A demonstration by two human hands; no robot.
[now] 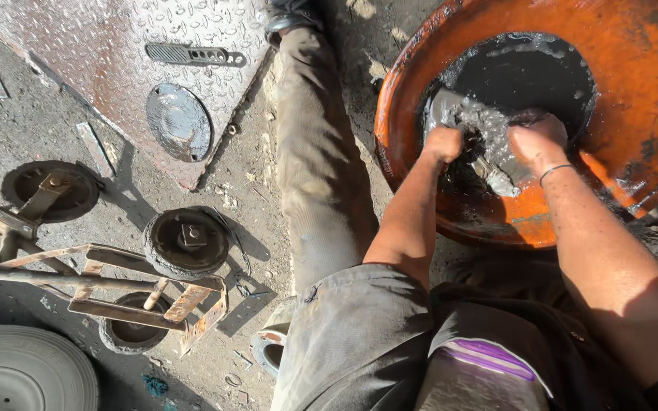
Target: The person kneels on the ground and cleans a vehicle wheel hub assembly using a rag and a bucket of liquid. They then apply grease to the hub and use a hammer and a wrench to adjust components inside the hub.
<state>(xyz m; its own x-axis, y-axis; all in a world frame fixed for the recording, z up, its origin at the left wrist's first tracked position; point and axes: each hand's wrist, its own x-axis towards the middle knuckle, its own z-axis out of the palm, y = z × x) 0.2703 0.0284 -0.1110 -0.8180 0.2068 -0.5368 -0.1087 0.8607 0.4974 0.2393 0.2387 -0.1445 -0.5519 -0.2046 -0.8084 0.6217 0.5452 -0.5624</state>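
Washing looks to be the step in hand: both hands sit down in the orange basin [634,91], in dark, greasy liquid. The left hand [445,143] is clenched around a grimy metal part [489,169], and the right hand [538,141] grasps its other end. Scrubbing further would call for turning the part over. The basin holds only that liquid and the part.

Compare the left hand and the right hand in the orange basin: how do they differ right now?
The left hand is clenched in a fist around a dark wet part, while the right hand lies flatter, its fingers reaching deeper into the dark liquid. The right wrist wears a thin bangle; the left wrist is bare. Both are grimy and work inside the orange basin.
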